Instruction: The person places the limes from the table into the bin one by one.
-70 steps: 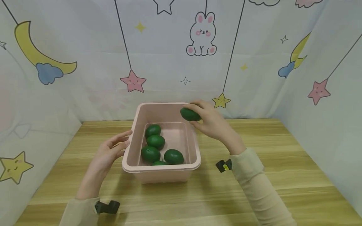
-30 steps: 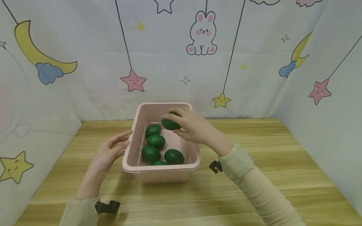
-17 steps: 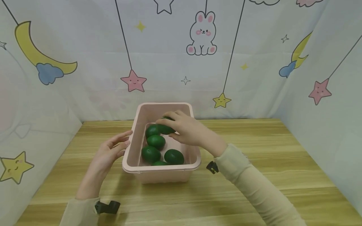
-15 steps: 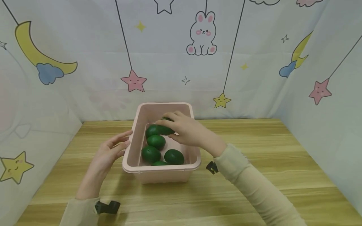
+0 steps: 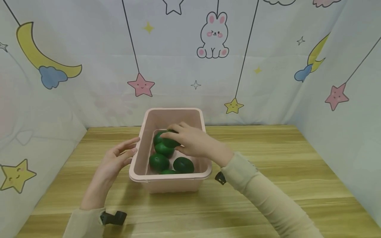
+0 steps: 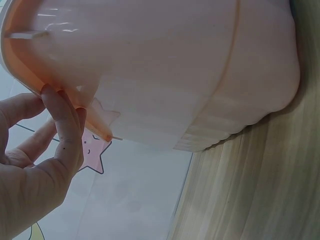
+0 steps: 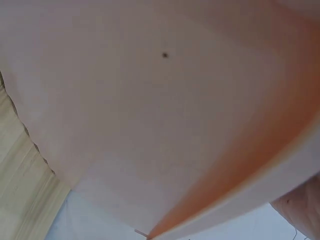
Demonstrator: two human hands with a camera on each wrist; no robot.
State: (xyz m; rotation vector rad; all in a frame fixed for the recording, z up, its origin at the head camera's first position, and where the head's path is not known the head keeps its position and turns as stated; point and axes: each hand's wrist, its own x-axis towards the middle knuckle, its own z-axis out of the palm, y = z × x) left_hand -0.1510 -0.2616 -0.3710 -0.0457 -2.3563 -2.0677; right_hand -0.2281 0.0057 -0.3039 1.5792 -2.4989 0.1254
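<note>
A pink plastic bin stands on the table, with several dark green avocados lying on its floor. Inside it, my right hand grips another avocado between thumb and fingers, low over two that lie along the left wall. Those fingers partly cover the held fruit. At the bin's left side my left hand rests its fingertips against the outer rim. The left wrist view has those fingers right at the rim's underside. Mostly the bin's outer wall fills the right wrist view.
The wood-grain table reaches back to a white cloth backdrop printed with moons, stars and a rabbit. Cloth also hangs at both sides. A small black device sits at each wrist.
My right hand has carried its avocado from over the bin's right rim leftward and down into the bin. The left hand and the bin hold their places.
</note>
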